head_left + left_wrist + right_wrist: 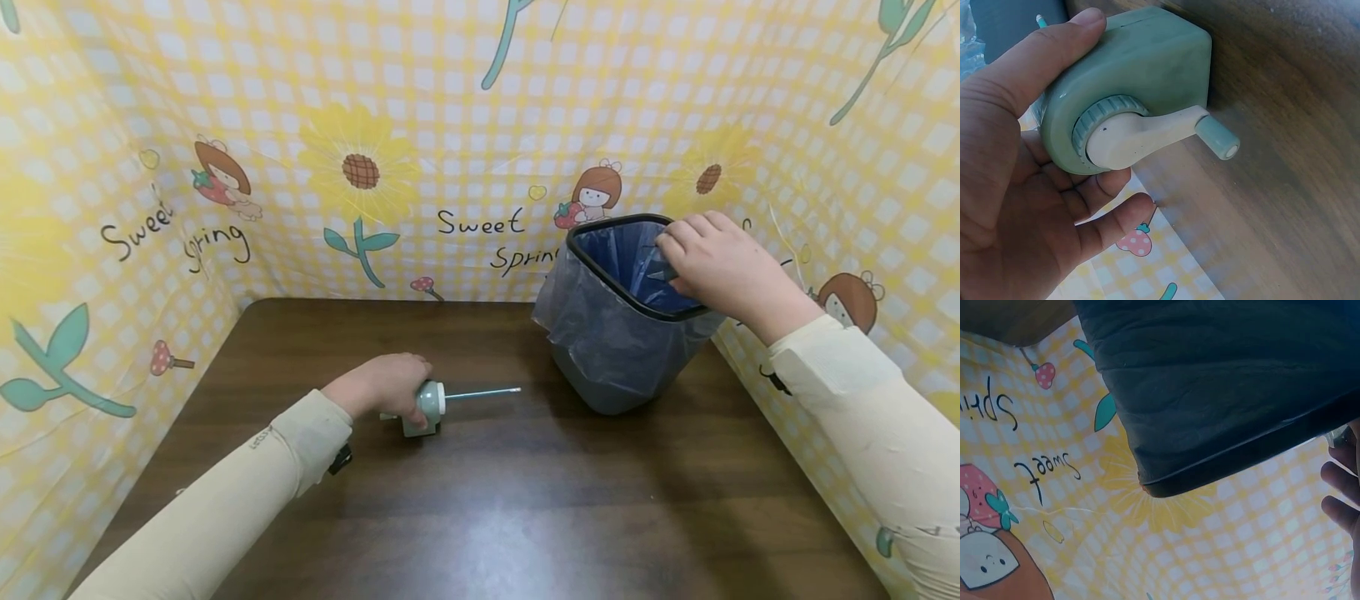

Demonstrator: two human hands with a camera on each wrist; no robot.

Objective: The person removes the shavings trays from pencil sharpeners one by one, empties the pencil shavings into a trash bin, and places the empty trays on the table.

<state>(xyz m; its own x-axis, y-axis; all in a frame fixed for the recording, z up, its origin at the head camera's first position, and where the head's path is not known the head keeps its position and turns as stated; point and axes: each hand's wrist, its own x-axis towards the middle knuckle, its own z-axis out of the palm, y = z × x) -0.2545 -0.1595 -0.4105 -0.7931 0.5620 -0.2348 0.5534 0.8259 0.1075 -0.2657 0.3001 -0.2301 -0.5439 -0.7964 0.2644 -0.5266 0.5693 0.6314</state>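
My left hand (386, 383) grips a green pencil sharpener (429, 406) on the table, thumb over its top and fingers beneath in the left wrist view. Its white crank (1147, 134) with a green knob points away from the palm. A light-blue pencil (480, 393) sticks out of the sharpener toward the right. My right hand (723, 262) is over the mouth of a grey bin (615, 358) lined with a clear bag. Between its fingers it pinches a small grey, see-through pointed piece (660, 275); I cannot tell its kind.
The dark brown wooden table (480, 508) is closed in by yellow checked cloth (465, 150) at the back and both sides. The bin stands at the table's back right, its black rim (615, 289) near the cloth.
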